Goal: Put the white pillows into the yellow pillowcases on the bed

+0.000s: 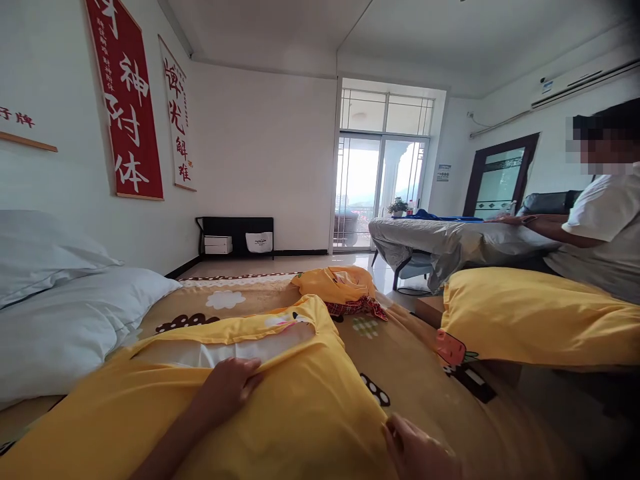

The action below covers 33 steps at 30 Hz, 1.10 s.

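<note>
White pillows [85,330] crowd left side of yellow pillowcase [305,400]; bunched yellow cloth [333,283] blocks part of far side. Passage runs over patterned blanket [405,347], between pillowcase and yellow pillow [530,320] at right. Space above pillowcase open.

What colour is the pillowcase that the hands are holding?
The pillowcase is mostly yellow; the head view shows it best.

- Pillowcase [300,393]: bottom cut off
- White insert [200,353]: mostly hidden inside
- Right hand [417,448]: wrist out of frame
- Person [607,217]: head blurred
- Red banner [131,120]: top cut off
</note>
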{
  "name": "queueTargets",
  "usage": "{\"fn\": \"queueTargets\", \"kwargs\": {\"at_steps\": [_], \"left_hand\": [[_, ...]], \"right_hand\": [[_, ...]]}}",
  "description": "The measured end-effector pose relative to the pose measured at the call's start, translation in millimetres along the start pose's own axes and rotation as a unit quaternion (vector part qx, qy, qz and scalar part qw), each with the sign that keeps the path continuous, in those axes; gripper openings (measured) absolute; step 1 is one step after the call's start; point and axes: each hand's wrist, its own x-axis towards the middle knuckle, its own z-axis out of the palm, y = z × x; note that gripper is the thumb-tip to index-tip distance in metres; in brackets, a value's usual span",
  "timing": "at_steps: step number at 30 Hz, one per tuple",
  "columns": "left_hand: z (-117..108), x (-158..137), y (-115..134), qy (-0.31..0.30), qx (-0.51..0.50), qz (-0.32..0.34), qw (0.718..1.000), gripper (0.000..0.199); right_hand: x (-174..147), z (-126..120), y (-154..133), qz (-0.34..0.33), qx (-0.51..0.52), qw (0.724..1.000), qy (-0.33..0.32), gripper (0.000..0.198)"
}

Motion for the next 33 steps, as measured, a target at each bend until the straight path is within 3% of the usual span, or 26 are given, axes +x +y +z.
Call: {"fn": "queueTargets", "kwargs": {"at_steps": [1,3,6,8,11,13,16,18,21,22,24,27,30,33], "left_hand": [[-2.6,-6.1,4.5,-0.009,-0.010,0.012,1.000,0.029],[-8.2,-17.1,11.2,-0.024,-0.029,0.033,0.999,0.029],[-15.2,-32.3,17.0,-0.038,-0.042,0.055,0.997,0.030],[-18.0,-43.5,20.9,-0.048,-0.048,0.061,0.996,0.031],[-21.1,-61.6,31.0,-0.076,-0.051,0.063,0.994,0.031],[-25.8,-70.3,37.7,-0.099,-0.054,0.076,0.991,0.028],[-42.8,-65.9,34.2,-0.099,-0.069,0.116,0.986,0.025],[-59.3,-47.1,17.0,-0.019,-0.061,0.111,0.992,0.026],[-80.3,-4.2,-22.3,0.204,0.029,0.011,0.979,0.046],[-83.8,9.7,-34.3,0.219,0.045,-0.019,0.975,0.055],[-84.4,30.9,-49.9,0.158,0.033,-0.067,0.985,0.061],[-76.6,42.1,-50.5,0.057,0.011,-0.086,0.995,0.065],[-81.5,36.3,-39.2,0.109,0.051,-0.101,0.988,0.066],[-115.1,25.6,-30.8,0.163,0.085,-0.138,0.973,0.067]], "right_hand": [[2.7,-4.3,-21.2,-0.071,0.031,0.997,0.008,0.022],[13.1,-10.0,-63.5,-0.243,0.069,0.967,-0.023,0.040],[37.0,-7.6,-112.8,-0.366,0.061,0.928,-0.048,0.069],[50.8,-0.4,-130.8,-0.415,0.056,0.908,-0.031,0.060],[56.6,8.2,-136.5,-0.476,0.074,0.875,0.052,0.022],[49.2,7.3,-130.5,-0.497,0.081,0.856,0.115,0.002],[29.6,-2.7,-115.7,-0.528,0.058,0.838,0.125,0.016],[17.5,-9.0,-105.7,-0.542,0.042,0.832,0.113,0.015],[6.7,-8.1,-91.7,-0.553,0.030,0.822,0.130,0.014],[5.1,-4.4,-87.4,-0.556,0.023,0.819,0.141,0.015],[4.1,6.9,-79.9,-0.561,0.005,0.810,0.170,0.021],[6.8,25.2,-74.5,-0.548,0.021,0.805,0.227,0.023],[11.9,31.1,-79.4,-0.521,0.063,0.816,0.244,0.019],[19.6,19.0,-93.7,-0.522,0.080,0.815,0.239,0.018]]}}
